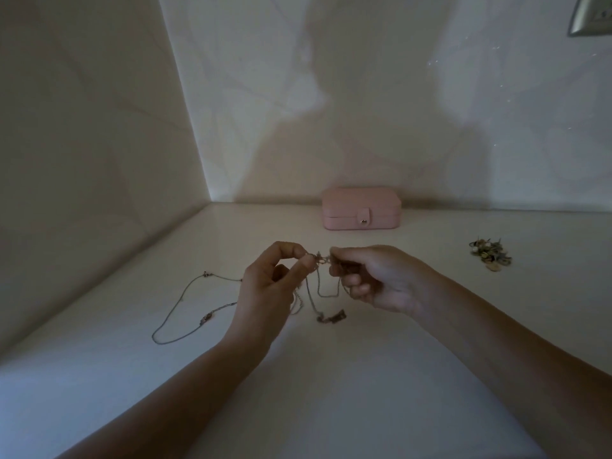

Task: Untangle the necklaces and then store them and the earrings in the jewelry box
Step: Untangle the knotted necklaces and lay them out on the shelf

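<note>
Smooth white tabletop (331, 392) is stretching away pale and matte, with wide bare room lying nearest, between the two forearms. Just beyond, the left hand (268, 286) is pinching the thin metal necklaces (321, 260) between curled thumb and forefinger. The right hand (374, 279), fingers curled in, is pinching the same knot from the other side. The two sets of fingertips are sitting almost touching, raised above the surface. Fine strands are hanging from the knot in short loops, and a small dark pendant (332, 317) is dangling beneath the hands; whether it is touching the table I cannot tell. To the left, one long slim chain (178, 313) is trailing from behind the left hand and lying in a loose loop. Farther right, well apart from the hands, a small heap of earrings (490, 255) is lying. At the far edge, a pink, round-cornered jewelry box (361, 209) is sitting closed, its snap tab fastened, against the white wall (430, 111).
</note>
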{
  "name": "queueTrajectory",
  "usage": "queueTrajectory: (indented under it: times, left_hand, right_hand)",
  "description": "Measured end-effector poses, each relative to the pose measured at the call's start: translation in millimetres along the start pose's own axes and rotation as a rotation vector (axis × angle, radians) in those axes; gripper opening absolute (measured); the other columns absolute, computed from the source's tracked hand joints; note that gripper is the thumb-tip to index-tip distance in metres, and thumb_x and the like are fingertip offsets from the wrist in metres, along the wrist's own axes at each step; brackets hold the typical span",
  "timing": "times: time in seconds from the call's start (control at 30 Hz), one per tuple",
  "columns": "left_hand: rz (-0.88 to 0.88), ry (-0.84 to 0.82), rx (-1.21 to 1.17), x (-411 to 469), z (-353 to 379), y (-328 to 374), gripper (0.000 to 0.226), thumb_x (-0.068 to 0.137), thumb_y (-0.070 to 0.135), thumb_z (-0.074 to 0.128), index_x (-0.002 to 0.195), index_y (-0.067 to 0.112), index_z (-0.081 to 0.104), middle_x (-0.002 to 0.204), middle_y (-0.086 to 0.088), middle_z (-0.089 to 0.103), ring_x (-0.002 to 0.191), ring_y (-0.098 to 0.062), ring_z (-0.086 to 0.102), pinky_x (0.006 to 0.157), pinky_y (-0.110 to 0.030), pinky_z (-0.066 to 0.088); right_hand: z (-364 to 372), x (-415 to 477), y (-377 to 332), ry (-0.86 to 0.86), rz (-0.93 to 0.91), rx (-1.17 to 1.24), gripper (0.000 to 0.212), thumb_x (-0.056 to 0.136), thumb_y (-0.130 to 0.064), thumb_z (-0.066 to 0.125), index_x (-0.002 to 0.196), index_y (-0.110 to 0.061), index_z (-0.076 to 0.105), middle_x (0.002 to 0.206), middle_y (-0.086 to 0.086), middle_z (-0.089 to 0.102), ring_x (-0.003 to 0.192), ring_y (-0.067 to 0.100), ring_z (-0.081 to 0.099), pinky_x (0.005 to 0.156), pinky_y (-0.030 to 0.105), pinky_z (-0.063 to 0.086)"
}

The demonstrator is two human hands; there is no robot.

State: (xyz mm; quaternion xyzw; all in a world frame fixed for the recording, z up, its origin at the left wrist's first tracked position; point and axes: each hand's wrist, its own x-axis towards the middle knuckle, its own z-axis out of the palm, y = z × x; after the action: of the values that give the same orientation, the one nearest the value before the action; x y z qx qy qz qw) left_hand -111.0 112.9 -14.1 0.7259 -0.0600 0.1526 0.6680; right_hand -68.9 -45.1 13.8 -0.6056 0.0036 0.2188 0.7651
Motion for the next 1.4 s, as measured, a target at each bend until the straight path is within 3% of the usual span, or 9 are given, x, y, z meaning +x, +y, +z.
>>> queueTrajectory:
  times: [0.23, 0.33, 0.43, 0.6, 0.87, 1.07, 1.2, 1.3, 1.4]
  left_hand:
    - [-0.107, -0.093, -0.107, 2.7, -2.6, 0.6, 0.016, 0.096, 0.012, 0.052, 0.084, 0.010, 0.063, 0.061, 0.003, 0.041, 0.050, -0.006, 0.029, 0.046, -0.016, 0.028]
    - [-0.135, -0.115, -0.091, 2.8, -0.3, -0.5, 0.020, 0.096, 0.013, 0.051, 0.079, 0.011, 0.063, 0.056, 0.008, 0.037, 0.049, -0.006, 0.029, 0.045, -0.015, 0.029]
    - [-0.132, -0.118, -0.081, 3.6, -0.5, 0.2, 0.019, 0.095, 0.017, 0.053, 0.080, 0.009, 0.061, 0.054, 0.009, 0.036, 0.048, -0.006, 0.030, 0.045, -0.016, 0.030]
    - [-0.092, -0.132, -0.057, 2.9, -1.7, 2.4, 0.016, 0.093, 0.016, 0.056, 0.081, 0.008, 0.063, 0.050, 0.013, 0.046, 0.044, -0.002, 0.033, 0.044, -0.015, 0.031]
    - [-0.118, -0.161, -0.054, 5.3, -2.7, -0.3, 0.026, 0.095, 0.024, 0.051, 0.075, 0.014, 0.063, 0.054, 0.010, 0.037, 0.047, -0.003, 0.031, 0.046, -0.015, 0.032]
    - [-0.109, -0.210, -0.106, 2.2, 0.9, -2.0, 0.027, 0.095, 0.030, 0.047, 0.080, 0.009, 0.057, 0.057, 0.007, 0.039, 0.050, -0.004, 0.034, 0.045, -0.016, 0.033]
    - [-0.144, -0.235, -0.194, 2.8, -0.7, 0.4, 0.032, 0.083, 0.040, 0.051, 0.069, 0.012, 0.056, 0.055, 0.005, 0.037, 0.050, -0.008, 0.029, 0.046, -0.019, 0.028]
    - [-0.161, -0.295, -0.192, 1.2, 0.4, 0.4, 0.029, 0.085, 0.039, 0.050, 0.065, 0.018, 0.052, 0.053, 0.006, 0.034, 0.049, -0.008, 0.023, 0.045, -0.017, 0.023]
    - [-0.172, -0.320, -0.166, 1.3, 1.3, -1.0, 0.026, 0.086, 0.038, 0.050, 0.072, 0.017, 0.056, 0.052, 0.007, 0.033, 0.047, -0.006, 0.022, 0.043, -0.016, 0.023]
  right_hand:
    - [-10.0, -1.7, 0.3, 0.152, -0.265, -0.674, 0.021, 0.095, -0.028, 0.057, 0.091, -0.009, 0.065, 0.081, 0.002, 0.066, 0.052, 0.010, 0.058, 0.049, 0.020, 0.044]
    - [-6.3, -4.1, 3.5, 0.092, -0.376, -0.808, 0.010, 0.094, -0.024, 0.060, 0.099, -0.020, 0.068, 0.085, -0.010, 0.067, 0.064, -0.005, 0.061, 0.054, 0.008, 0.042]
    - [-3.4, -7.6, 3.1, -0.022, -0.433, -0.764, 0.019, 0.092, -0.009, 0.059, 0.096, -0.021, 0.072, 0.082, -0.017, 0.068, 0.073, -0.015, 0.060, 0.053, 0.000, 0.037]
    - [-4.6, -8.2, 2.6, -0.125, -0.457, -0.618, 0.013, 0.081, -0.013, 0.074, 0.093, -0.011, 0.076, 0.088, 0.005, 0.076, 0.085, 0.009, 0.069, 0.078, 0.018, 0.053]
    - [-1.4, -5.6, 4.3, -0.085, -0.478, -0.540, 0.003, 0.079, -0.010, 0.075, 0.080, -0.010, 0.072, 0.080, 0.012, 0.072, 0.078, 0.014, 0.067, 0.082, 0.025, 0.054]
    - [6.0, -8.2, 8.2, -0.186, -0.468, -0.590, 0.009, 0.086, 0.001, 0.062, 0.083, -0.007, 0.059, 0.063, 0.004, 0.060, 0.058, 0.018, 0.057, 0.059, 0.028, 0.047]
    - [2.0, -8.0, 4.9, -0.230, -0.391, -0.599, 0.004, 0.083, -0.010, 0.064, 0.080, -0.008, 0.061, 0.077, 0.008, 0.063, 0.069, 0.017, 0.061, 0.072, 0.033, 0.055]
    - [2.5, -6.8, 6.7, -0.149, -0.386, -0.702, 0.006, 0.085, -0.012, 0.063, 0.079, -0.010, 0.062, 0.077, 0.005, 0.062, 0.065, 0.014, 0.061, 0.076, 0.037, 0.055]
    - [6.4, -5.4, 15.1, 0.103, -0.552, -0.912, 0.009, 0.086, -0.020, 0.064, 0.080, -0.015, 0.061, 0.076, -0.002, 0.063, 0.052, 0.001, 0.053, 0.056, 0.017, 0.044]
